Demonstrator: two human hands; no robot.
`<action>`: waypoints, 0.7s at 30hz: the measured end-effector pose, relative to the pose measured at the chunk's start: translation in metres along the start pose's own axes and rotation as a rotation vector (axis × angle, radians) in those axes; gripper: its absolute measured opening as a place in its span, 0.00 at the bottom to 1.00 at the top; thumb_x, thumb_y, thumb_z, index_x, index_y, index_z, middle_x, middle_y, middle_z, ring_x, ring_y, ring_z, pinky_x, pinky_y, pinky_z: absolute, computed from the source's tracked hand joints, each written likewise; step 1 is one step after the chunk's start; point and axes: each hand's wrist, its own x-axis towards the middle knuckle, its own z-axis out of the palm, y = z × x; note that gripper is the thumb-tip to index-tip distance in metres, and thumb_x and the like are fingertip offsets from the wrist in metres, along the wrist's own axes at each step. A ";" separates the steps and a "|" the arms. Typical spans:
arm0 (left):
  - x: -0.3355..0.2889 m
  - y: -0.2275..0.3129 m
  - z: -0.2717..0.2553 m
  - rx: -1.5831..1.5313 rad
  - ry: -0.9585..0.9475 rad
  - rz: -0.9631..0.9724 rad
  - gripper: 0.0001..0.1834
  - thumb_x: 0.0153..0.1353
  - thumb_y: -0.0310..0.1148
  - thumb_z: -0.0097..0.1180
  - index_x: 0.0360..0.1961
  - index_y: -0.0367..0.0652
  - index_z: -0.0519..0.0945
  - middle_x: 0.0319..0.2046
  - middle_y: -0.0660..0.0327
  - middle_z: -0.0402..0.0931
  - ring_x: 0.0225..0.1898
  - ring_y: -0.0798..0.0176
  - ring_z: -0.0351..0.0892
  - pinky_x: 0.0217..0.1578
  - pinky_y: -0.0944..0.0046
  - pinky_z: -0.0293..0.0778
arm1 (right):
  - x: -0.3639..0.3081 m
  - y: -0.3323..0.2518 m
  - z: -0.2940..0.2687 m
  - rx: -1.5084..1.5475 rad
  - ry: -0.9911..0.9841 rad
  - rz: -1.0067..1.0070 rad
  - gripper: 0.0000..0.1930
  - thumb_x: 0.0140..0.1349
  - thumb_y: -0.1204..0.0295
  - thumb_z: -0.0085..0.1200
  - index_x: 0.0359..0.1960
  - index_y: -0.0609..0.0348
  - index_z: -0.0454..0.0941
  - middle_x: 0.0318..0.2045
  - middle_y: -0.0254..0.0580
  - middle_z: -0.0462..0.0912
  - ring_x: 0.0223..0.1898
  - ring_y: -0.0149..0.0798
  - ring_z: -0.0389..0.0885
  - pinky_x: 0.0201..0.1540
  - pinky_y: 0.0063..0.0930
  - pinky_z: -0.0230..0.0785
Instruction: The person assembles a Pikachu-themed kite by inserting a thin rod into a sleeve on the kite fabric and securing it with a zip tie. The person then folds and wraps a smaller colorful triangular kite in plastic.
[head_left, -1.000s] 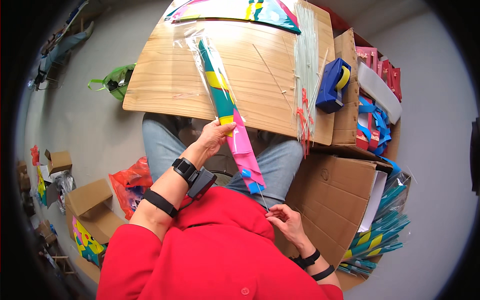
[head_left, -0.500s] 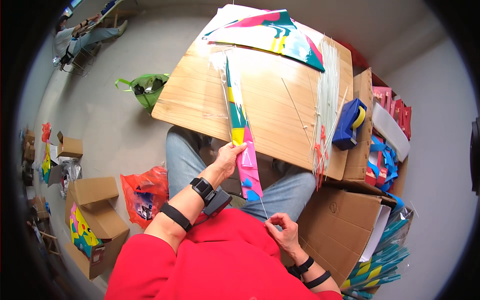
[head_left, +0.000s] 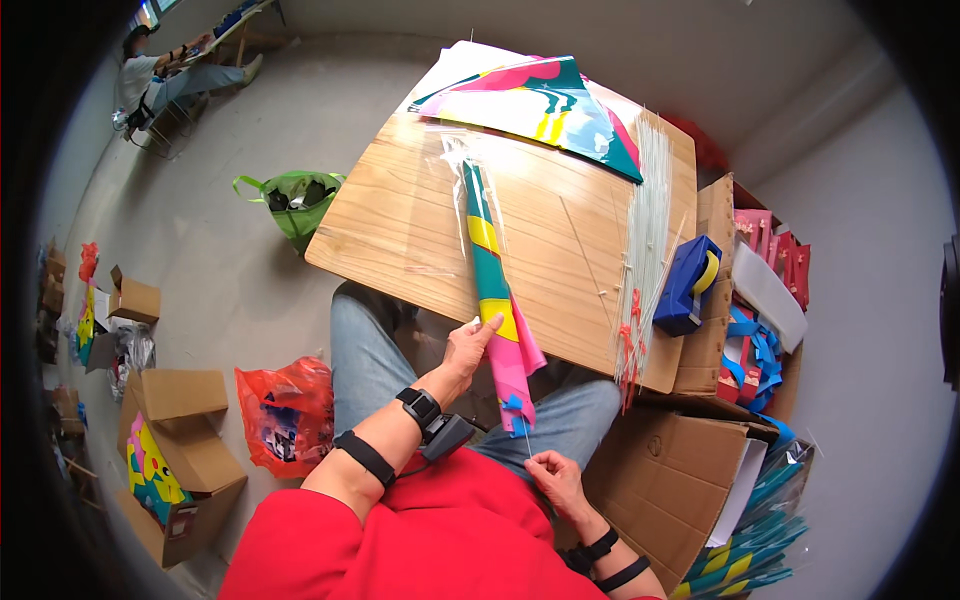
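Tabletop (head_left: 380, 230): 1 grip (head_left: 467, 352) (closed) on roll (head_left: 488, 270)

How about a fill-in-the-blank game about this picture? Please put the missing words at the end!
1. The left hand holds a rolled sheet whose stripes across the teal part are ____.
2. The right hand pinches a thin stick, and the bands around that forearm are ____.
3. The tape dispenser has a body coloured ____.
4. The bag with handles by the table's left edge is ____.

Missing words: yellow; black; blue; green.
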 end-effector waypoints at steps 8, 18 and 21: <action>0.018 -0.001 -0.003 0.033 0.069 -0.086 0.24 0.68 0.51 0.55 0.45 0.37 0.81 0.39 0.64 0.83 0.35 0.71 0.80 0.39 0.65 0.75 | 0.002 -0.010 0.004 -0.197 0.086 -0.090 0.08 0.61 0.69 0.62 0.30 0.63 0.81 0.19 0.26 0.77 0.23 0.18 0.69 0.26 0.18 0.62; 0.011 -0.031 -0.016 -0.119 -0.036 -0.023 0.13 0.68 0.36 0.57 0.45 0.37 0.81 0.39 0.62 0.83 0.37 0.71 0.80 0.43 0.70 0.75 | 0.027 -0.022 0.025 -0.412 0.199 -0.270 0.09 0.57 0.71 0.63 0.27 0.64 0.79 0.16 0.40 0.78 0.18 0.29 0.75 0.24 0.26 0.67; 0.002 -0.020 -0.009 -0.041 0.017 -0.034 0.10 0.65 0.31 0.60 0.44 0.38 0.81 0.38 0.61 0.83 0.37 0.70 0.80 0.42 0.69 0.76 | 0.031 -0.030 0.024 -0.448 0.120 -0.291 0.10 0.59 0.67 0.63 0.28 0.63 0.81 0.16 0.42 0.79 0.19 0.31 0.77 0.25 0.28 0.68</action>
